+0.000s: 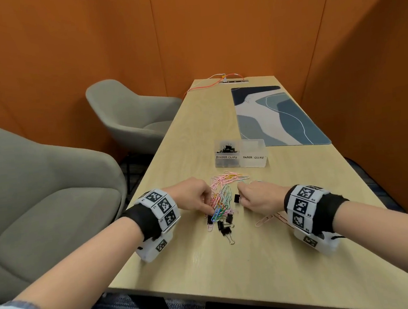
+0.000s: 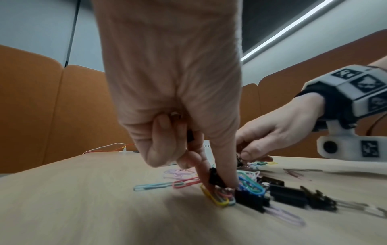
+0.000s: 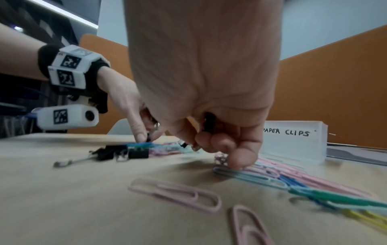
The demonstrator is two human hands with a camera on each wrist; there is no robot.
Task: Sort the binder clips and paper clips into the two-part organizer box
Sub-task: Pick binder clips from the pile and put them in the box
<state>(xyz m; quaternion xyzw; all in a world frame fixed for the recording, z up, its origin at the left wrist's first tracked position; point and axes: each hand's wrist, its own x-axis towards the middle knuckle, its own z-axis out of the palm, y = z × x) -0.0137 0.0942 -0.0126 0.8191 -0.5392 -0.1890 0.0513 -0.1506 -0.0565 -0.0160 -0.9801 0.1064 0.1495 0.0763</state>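
Observation:
A mixed pile of coloured paper clips [image 1: 222, 194] and black binder clips [image 1: 222, 224] lies on the table in front of the clear two-part organizer box [image 1: 263, 165]. Its left half, labelled BINDER CLIPS [image 1: 225, 152], holds several black clips; no clips show in the right half, labelled PAPER CLIPS [image 1: 253, 151]. My left hand [image 1: 210, 206] reaches down into the pile, thumb and forefinger pinching a black binder clip [image 2: 215, 178]. Just right of the pile, my right hand [image 1: 240, 195] is curled, with one binder clip [image 3: 208, 122] tucked in the palm and another [image 1: 237, 198] at its fingertips.
A blue patterned desk mat [image 1: 276, 116] lies behind the box on the right. An orange cable [image 1: 206, 82] and a power strip sit at the table's far end. Two grey armchairs [image 1: 53, 192] stand along the left edge. Loose pink paper clips [image 3: 176, 194] lie under my right wrist.

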